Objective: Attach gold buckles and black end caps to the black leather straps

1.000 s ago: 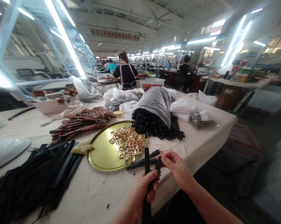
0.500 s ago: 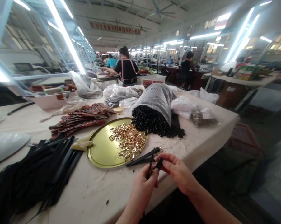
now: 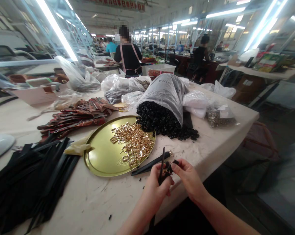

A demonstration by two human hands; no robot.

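Near the table's front edge, my left hand (image 3: pixel 159 184) is closed around a black strap (image 3: pixel 163 160), whose one end sticks up past the fingers while the other hangs below the hand. Between the fingertips of my right hand (image 3: pixel 190 179) is a small black loop (image 3: pixel 173 163), close against the left fingers. Just beyond both hands, finished-looking black straps (image 3: pixel 149 164) lie on the table, with a gold glint at their far end. A golden round tray (image 3: pixel 100 155) to the left carries a heap of gold buckles (image 3: pixel 135 142).
Black loops (image 3: pixel 158 120) spill from a translucent plastic bag (image 3: pixel 165 91) behind the tray. Many black straps (image 3: pixel 37 182) cover the left side; reddish patterned strips (image 3: pixel 73 117) lie beyond. A bag of metal parts (image 3: pixel 219 117) rests right. A person in an apron (image 3: pixel 128 55) stands farther off.
The view has shifted a little. My right fingers have turned the small black loop, which now shows more above the left hand. The left hand keeps its hold on the strap.
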